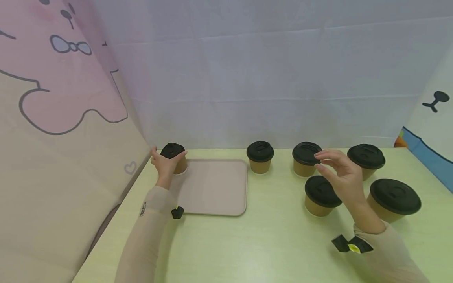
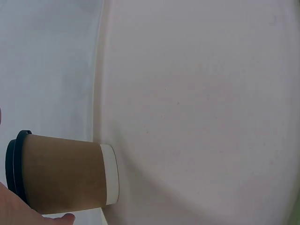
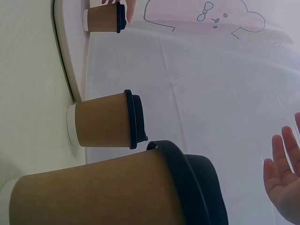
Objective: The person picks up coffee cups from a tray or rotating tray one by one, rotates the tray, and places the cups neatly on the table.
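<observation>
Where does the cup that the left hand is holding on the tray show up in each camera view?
Head: the held cup stands at the tray's far left corner, gripped by the left hand.
Left wrist: the same cup lies sideways at lower left, a fingertip below it.
Right wrist: the cup is small at the top left, on the tray's edge.
Shared landmark: the pale tray.

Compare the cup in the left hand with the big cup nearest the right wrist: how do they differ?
The held cup stands on the tray, gripped by the left hand; the big cup stands untouched on the table. The held cup is narrower, with a smaller lid. Both are brown paper with black lids.
</observation>
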### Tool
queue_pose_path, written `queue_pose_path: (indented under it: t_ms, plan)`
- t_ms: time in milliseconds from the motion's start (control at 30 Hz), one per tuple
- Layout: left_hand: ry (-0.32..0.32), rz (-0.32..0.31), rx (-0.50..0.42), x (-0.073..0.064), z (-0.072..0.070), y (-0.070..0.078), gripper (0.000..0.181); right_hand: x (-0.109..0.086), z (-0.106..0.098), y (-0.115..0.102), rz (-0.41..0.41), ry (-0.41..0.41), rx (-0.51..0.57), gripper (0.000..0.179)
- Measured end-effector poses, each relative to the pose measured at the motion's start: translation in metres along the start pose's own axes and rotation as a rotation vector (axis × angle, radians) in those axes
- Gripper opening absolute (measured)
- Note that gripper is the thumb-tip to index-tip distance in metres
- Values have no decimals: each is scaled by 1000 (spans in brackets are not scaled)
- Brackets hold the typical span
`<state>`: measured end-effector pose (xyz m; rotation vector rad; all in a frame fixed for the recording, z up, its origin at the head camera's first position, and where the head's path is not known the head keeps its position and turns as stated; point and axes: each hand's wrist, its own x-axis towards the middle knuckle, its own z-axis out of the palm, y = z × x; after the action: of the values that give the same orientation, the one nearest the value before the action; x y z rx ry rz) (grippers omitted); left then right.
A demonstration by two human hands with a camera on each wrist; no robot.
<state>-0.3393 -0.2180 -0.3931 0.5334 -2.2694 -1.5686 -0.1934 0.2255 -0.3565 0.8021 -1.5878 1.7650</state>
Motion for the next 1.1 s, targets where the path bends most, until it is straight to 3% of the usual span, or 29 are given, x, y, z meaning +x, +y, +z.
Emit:
queue_pose_path:
  t_ms: [133,567,767,1100]
  plan:
    - [-27,-56,-5,0,2,-1,113,0,0,1,-1,1,2,22]
    - [0,-96,-47,4,7,-6,120,-2,0,0,-12,3,9,22]
    - [31,-70,-83,5,10,-11,120,-4,2,-2,-13,0,12,23]
    - [34,0,-25,9,16,-17,110,-4,2,-1,-9,7,9,25]
